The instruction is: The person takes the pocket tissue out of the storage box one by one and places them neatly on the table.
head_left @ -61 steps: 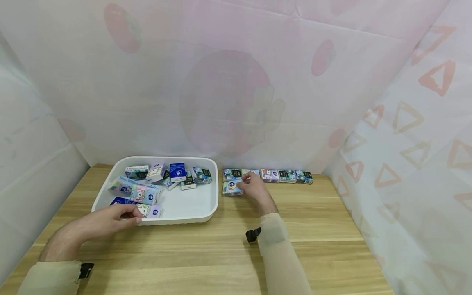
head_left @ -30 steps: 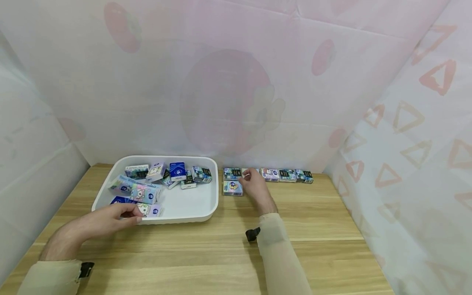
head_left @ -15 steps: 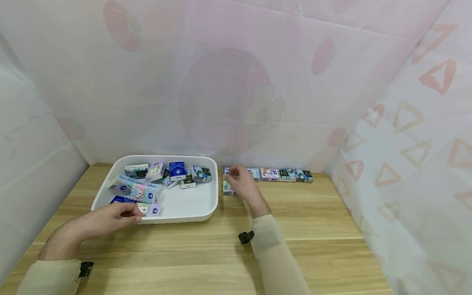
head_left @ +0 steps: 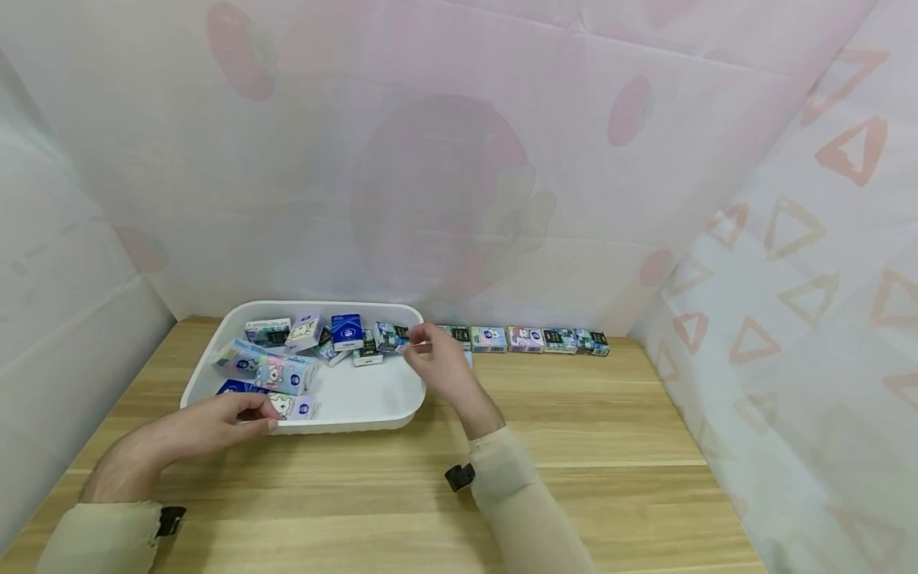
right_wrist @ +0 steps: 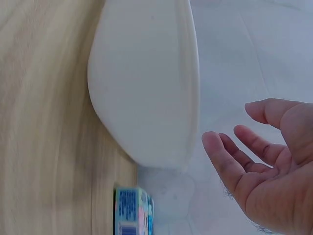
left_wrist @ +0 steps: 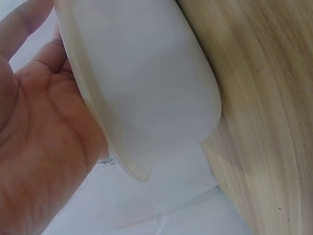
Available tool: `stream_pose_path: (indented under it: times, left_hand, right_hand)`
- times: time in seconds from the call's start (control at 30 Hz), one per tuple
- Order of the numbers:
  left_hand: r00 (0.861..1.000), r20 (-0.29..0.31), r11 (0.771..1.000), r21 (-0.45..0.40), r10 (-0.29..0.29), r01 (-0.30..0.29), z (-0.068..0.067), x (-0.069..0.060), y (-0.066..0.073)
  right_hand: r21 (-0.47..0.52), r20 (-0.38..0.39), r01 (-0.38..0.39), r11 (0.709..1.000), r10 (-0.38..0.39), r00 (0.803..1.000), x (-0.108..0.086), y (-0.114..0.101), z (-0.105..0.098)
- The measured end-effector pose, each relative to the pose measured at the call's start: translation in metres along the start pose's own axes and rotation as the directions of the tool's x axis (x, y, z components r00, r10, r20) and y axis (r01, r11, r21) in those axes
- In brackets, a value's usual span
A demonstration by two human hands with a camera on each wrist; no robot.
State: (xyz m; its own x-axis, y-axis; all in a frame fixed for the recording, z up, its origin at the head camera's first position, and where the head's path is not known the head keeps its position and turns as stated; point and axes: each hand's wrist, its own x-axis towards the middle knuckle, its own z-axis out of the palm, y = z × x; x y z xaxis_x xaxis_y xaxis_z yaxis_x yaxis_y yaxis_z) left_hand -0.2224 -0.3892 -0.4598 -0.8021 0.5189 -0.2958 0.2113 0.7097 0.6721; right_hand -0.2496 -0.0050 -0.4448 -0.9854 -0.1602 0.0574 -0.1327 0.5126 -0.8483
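Pale cloth walls (head_left: 301, 215) ring my feed: left hand (head_left: 208, 430) grips the tub (head_left: 362, 395) by its rim; right hand (head_left: 443, 365), fingers loosely parted, holding nothing, hovers near a pack (head_left: 389, 337) inside. I'd guess it's light, squashy, slick-wrapped; pinch its sides.

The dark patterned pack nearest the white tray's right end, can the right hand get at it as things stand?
Probably yes: the right hand is empty, above the white tray's right rim and close to the dark patterned pack, which has no pack on top.
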Motion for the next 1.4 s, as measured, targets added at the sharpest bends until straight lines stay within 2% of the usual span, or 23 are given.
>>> stream_pose_path:
  times: [0.3,0.67,0.93,1.13,1.4]
  left_hand:
    - [1.0,0.007,1.0,-0.011,-0.009,0.009,0.0,0.0,0.0]
    - [1.0,-0.003,1.0,-0.012,0.024,-0.025,0.001,0.0,-0.001]
    - [1.0,0.017,0.999,-0.036,0.015,-0.014,0.0,0.0,-0.002]
    - [0.999,0.016,0.998,-0.038,0.046,-0.045,0.0,0.0,-0.004]
    - [0.997,0.018,0.996,-0.04,0.081,-0.08,0.001,-0.001,-0.006]
  right_hand:
    - [-0.114,0.108,0.088,0.99,-0.075,0.991,-0.001,-0.016,0.037]
    - [-0.163,0.208,0.118,0.98,-0.083,0.975,0.006,-0.032,0.08]
    - [-0.218,0.235,0.148,0.965,-0.095,0.967,0.015,-0.036,0.107]
    - [-0.235,0.242,0.158,0.959,-0.1,0.965,0.02,-0.037,0.12]
    - [-0.331,0.266,0.222,0.917,-0.136,0.955,0.025,-0.038,0.134]
